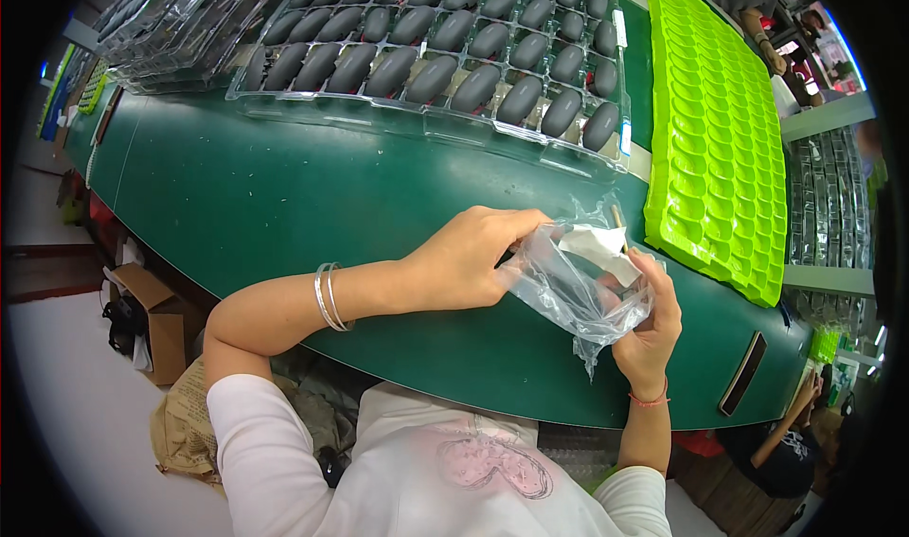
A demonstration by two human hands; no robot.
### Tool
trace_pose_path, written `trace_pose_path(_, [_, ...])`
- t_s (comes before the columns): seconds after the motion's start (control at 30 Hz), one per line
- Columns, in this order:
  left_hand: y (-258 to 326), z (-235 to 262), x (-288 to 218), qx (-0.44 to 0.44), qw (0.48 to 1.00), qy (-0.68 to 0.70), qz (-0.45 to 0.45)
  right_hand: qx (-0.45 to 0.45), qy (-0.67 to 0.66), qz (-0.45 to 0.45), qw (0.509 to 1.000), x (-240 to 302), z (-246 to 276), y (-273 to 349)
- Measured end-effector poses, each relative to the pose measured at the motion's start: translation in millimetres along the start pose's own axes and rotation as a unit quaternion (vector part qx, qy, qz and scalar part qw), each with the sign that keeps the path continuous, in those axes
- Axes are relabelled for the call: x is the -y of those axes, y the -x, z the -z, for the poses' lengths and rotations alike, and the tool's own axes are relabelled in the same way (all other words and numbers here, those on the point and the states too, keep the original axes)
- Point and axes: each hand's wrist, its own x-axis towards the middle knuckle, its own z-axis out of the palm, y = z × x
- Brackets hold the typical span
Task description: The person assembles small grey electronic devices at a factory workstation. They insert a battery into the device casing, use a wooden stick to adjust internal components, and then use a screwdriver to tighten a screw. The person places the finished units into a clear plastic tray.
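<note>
Clear, crinkled plastic bag [565,302] spans your hands: left hand [459,258] and right hand [653,321], fingers clamped on opposite sides, likely keeping it spread.

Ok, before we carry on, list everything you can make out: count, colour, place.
Clear bag: one, transparent, above the table's near part
Paper slip: one, white, at the bag
Table: one, green, centre
Partitioned tray: one, clear, far side
Rounded pieces: dozens, dark grey, in that tray
Tray stack: one, clear, upper left
Moulded tray: one, lime green, right
Phone-like slab: one, dark, table's right end
Cardboard box: one, brown, lower left
Co-workers: at least two, dark clothing, far right
Bangles: two, silver, left wrist
Left hand: one, bare, gripping bag
Right hand: one, bare, gripping bag
</note>
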Motion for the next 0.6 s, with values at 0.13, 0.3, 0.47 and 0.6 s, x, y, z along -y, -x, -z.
trace_pose_path(0.13, [0.2,-0.7,-3.0,-0.009,0.999,-0.036,-0.027,0.037,0.057,0.036,0.997,-7.7,7.7,-1.2])
trace_pose_path(0.3, [-3.9,19.0,-6.1,-0.162,0.963,-0.182,-0.119,0.072,0.014,-0.073,0.995,0.5,20.7,-8.0])
trace_pose_path(0.47, [5.6,62.5,-60.1,-0.289,0.912,-0.111,-0.268,0.02,-0.131,-0.074,0.988,-2.7,36.5,-7.9])
trace_pose_path(0.6, [79.0,70.8,-136.5,-0.307,0.844,-0.058,-0.436,-0.012,-0.14,-0.056,0.989,0.9,29.7,-11.5])
